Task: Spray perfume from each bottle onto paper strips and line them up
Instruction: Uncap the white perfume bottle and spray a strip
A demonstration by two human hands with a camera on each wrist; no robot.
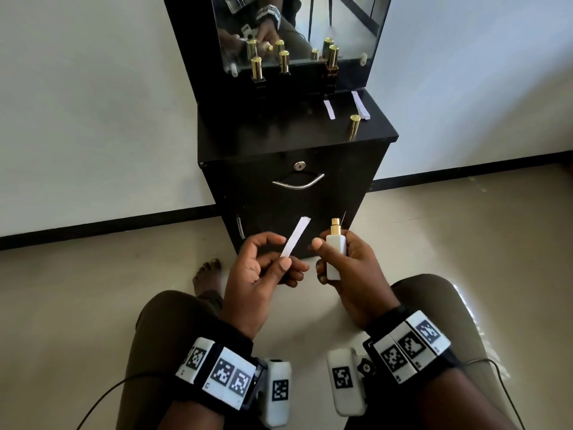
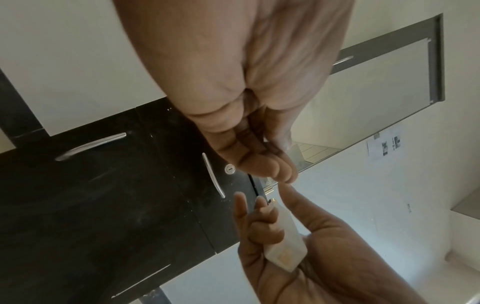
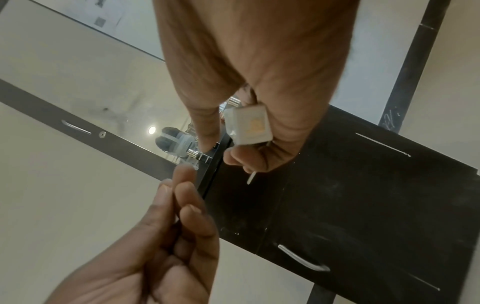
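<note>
My left hand [image 1: 282,253] pinches the lower end of a white paper strip [image 1: 296,236] between thumb and fingers; the strip slants up to the right. Just right of it, my right hand [image 1: 335,247] grips a white square perfume bottle [image 1: 334,259], upright and uncapped, its gold nozzle [image 1: 335,224] level with the strip's top. The bottle's base [image 3: 249,125] shows in the right wrist view, and its side [image 2: 288,244] in the left wrist view. A thin pale sliver [image 3: 252,178] pokes out below my right fingers. Both hands hover in front of the black cabinet [image 1: 294,193].
On the cabinet top lie two white strips [image 1: 329,109] [image 1: 360,104] and a loose gold cap [image 1: 354,127]. Three gold-capped dark bottles [image 1: 256,69] [image 1: 284,61] [image 1: 332,65] stand along the mirror [image 1: 297,26]. My knees and a bare foot [image 1: 207,276] are on the tiled floor.
</note>
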